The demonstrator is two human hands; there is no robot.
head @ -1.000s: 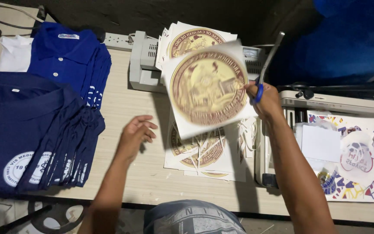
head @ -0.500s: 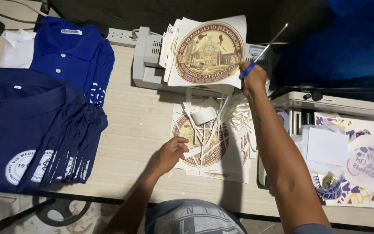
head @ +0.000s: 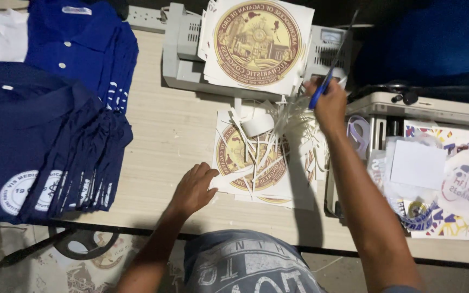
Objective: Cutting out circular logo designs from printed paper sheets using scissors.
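L to R: folded navy shirts [head: 39, 146] and blue polos [head: 85, 46] fill the table's [head: 164, 141] left end. Left hand [head: 194, 189] lies open, fingertips on the lower-left corner of the printed sheets [head: 245, 163], which sit mid-table under loose paper strips [head: 270, 130]. Sheets look thin, light, floppy & easy to crease; best pinched at an edge or corner. Right hand [head: 329, 106] is closed round blue-handled scissors [head: 329, 70], just by the sheet stack [head: 259, 43] on the grey machine [head: 183, 49]. Bare tabletop between shirts & sheets; right side crowded w/ stickers [head: 451, 184].
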